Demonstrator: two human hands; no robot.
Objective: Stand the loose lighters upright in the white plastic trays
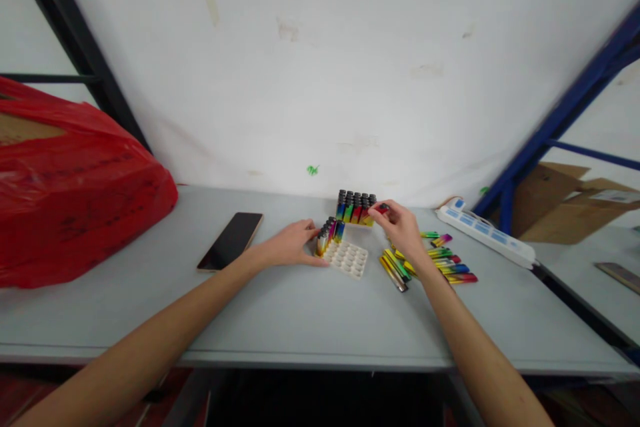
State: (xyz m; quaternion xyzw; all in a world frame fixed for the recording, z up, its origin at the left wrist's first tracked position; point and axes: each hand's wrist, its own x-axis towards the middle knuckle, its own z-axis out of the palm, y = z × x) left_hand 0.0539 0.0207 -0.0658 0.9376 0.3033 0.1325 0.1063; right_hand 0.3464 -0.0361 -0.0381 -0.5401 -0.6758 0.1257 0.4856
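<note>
My left hand (pixel 296 244) curves round the left end of a white tray with round holes (pixel 350 260), thumb along its front side and fingers by the standing lighters. Several shiny multicoloured lighters (pixel 330 233) stand upright in the tray's left part; holes show bare on the right. Between the fingertips of my right hand (pixel 400 227) is a lighter (pixel 379 209), raised above the table and tilted. Just behind is a filled block of upright lighters (pixel 356 208) with black tops. Below and beside my right forearm lies a loose pile of lighters (pixel 395 269).
A dark phone (pixel 231 241) lies left of my left hand. Farther left sits a red plastic bag (pixel 75 193). At the right are a white power strip (pixel 485 235) and a cardboard box (pixel 565 203) behind a blue post (pixel 507 207). A white wall closes off the back.
</note>
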